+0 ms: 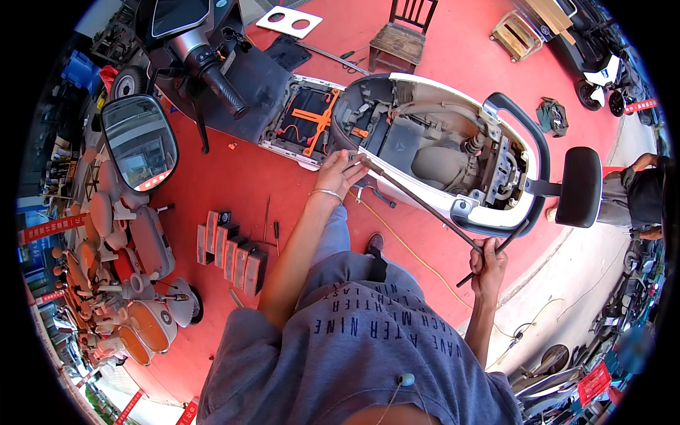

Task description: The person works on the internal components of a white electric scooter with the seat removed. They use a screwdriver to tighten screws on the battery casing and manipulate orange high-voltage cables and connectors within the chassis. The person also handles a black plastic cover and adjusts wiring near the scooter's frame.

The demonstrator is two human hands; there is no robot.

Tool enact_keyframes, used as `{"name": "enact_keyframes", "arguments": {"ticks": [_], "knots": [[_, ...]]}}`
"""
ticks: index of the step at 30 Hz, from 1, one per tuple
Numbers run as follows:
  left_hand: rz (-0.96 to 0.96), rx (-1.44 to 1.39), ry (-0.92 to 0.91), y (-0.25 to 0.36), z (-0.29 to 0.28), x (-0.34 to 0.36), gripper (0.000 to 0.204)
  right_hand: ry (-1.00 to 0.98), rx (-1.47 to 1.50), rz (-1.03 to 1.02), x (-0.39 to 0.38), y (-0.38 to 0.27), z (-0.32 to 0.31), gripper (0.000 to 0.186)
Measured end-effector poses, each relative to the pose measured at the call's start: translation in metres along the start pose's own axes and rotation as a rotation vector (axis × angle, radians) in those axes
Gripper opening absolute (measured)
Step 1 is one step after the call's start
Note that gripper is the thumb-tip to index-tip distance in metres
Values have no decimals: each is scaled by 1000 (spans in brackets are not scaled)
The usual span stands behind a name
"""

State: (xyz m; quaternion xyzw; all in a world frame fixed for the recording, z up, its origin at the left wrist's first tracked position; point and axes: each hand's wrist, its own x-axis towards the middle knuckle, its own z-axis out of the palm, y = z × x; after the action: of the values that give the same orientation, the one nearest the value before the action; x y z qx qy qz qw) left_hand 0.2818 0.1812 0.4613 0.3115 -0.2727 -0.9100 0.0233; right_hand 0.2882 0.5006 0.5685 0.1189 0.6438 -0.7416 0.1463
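A long dark T-handle wrench (pixel 425 203) lies slantwise along the near side of an electric scooter's opened white rear body (pixel 411 177). My right hand (pixel 489 267) is closed round it where the shaft meets the crossbar. At the shaft's other end my left hand (pixel 340 172) is closed, its fingers and thumb around the socket tip beside the body's front corner. Whether a small fastener sits in those fingers I cannot make out. Inside the seatless body, a shock absorber (pixel 473 144) and wiring show. Forward of it lies an open battery bay (pixel 303 117) with orange straps.
Behind the body rise a black grab rail (pixel 544 152) and a backrest pad (pixel 579 188). The handlebar (pixel 223 88) and mirror (pixel 139 144) stand at the left. Boxes (pixel 230 251), a screwdriver (pixel 276 237) and a yellow cord (pixel 404 244) lie on the red floor. Another person (pixel 634 191) is at the far right.
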Motion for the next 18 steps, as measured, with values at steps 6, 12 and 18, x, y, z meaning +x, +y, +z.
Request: {"name": "enact_keyframes", "arguments": {"ticks": [6, 12, 18], "knots": [[-104, 96, -41, 31, 5, 61, 20, 150, 18, 40, 30, 1, 38, 30], [-170, 177, -124, 77, 6, 111, 21, 202, 67, 74, 55, 4, 87, 31], [-161, 159, -119, 92, 4, 136, 24, 213, 75, 147, 88, -1, 101, 32]]}}
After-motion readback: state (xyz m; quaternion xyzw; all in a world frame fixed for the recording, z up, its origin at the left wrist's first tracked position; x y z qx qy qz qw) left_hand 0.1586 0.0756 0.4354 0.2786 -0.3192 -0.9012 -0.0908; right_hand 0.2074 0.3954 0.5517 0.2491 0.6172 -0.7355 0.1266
